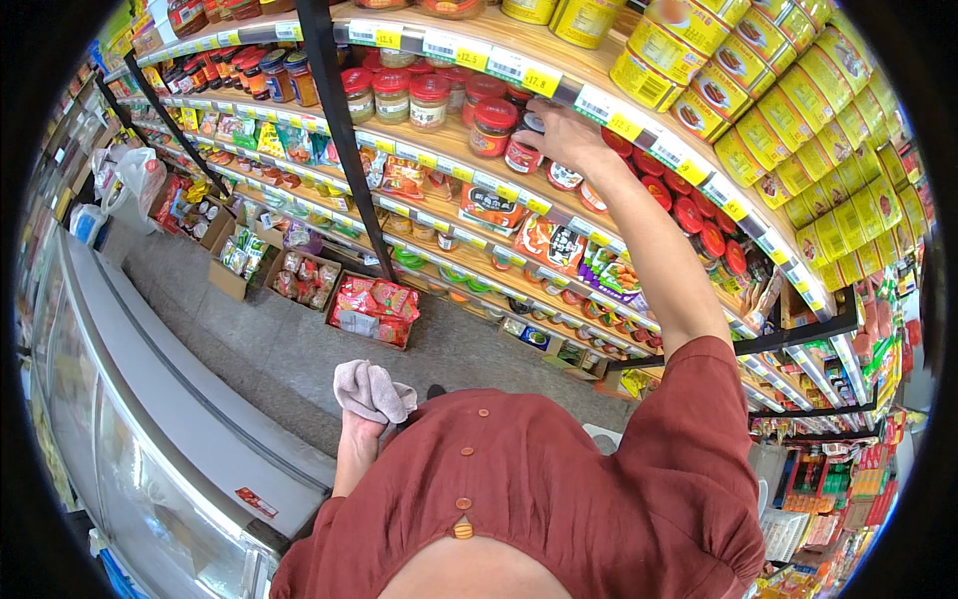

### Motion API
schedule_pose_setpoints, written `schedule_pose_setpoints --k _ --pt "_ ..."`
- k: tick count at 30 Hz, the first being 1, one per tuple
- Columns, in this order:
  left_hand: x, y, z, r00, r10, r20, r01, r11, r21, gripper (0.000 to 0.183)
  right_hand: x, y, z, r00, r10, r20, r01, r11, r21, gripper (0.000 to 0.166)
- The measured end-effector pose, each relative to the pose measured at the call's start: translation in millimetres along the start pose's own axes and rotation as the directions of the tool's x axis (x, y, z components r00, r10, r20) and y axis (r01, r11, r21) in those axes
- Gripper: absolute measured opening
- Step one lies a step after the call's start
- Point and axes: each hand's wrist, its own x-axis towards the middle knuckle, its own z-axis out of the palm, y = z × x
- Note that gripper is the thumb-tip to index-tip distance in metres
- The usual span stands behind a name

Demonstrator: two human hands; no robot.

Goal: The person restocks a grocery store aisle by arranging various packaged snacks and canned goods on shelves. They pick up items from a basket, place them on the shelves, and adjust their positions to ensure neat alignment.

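Note:
My left hand (362,434) is low at my left side and holds a crumpled pale cloth (373,391). My right hand (557,135) reaches onto a wooden shelf, its fingers spread around the dark lid of a glass jar (522,157); whether it grips the jar is not clear. Left of that jar stands a red-lidded jar (492,133). To its right, more jars with white and red labels, such as one jar (563,176), sit partly below my wrist. A row of red-lidded jars (429,101) with pale contents stands further left.
Stacked yellow cans (703,67) fill the shelf above right. A black upright post (340,142) divides the shelving. Bagged goods lie on lower shelves. Open cardboard boxes of packets (374,308) stand on the grey floor (284,329). A glass-topped freezer (179,374) runs along the left.

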Motion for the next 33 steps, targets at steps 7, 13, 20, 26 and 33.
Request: schedule_pose_setpoints --k 7,13,20,26,33 --pt "2.1 16.6 -20.1 0.985 -0.008 0.172 0.002 0.999 0.038 0.021 3.1 6.3 5.9 0.997 -0.048 -0.061 0.048 0.999 -0.004 0.06" --pt "4.6 23.5 -40.1 0.973 -0.001 0.231 0.01 0.999 -0.04 0.019 24.8 -12.5 14.8 0.964 -0.12 -0.238 0.145 0.985 0.093 0.056" --pt "-7.3 32.0 -53.4 0.988 0.081 0.129 -0.087 0.995 0.044 0.017 41.7 -45.3 21.6 0.991 -0.09 -0.102 0.075 0.987 -0.141 0.06" --pt "-8.9 34.6 -80.2 0.993 0.112 -0.045 -0.108 0.99 0.09 0.019 50.3 -60.9 29.9 0.995 -0.069 -0.072 0.056 0.983 -0.176 0.047" --pt "-58.7 -18.6 8.4 0.933 0.31 -0.182 -0.189 0.854 0.485 0.033 -17.4 -30.9 32.2 0.885 -0.099 -0.454 0.082 0.995 -0.057 0.056"
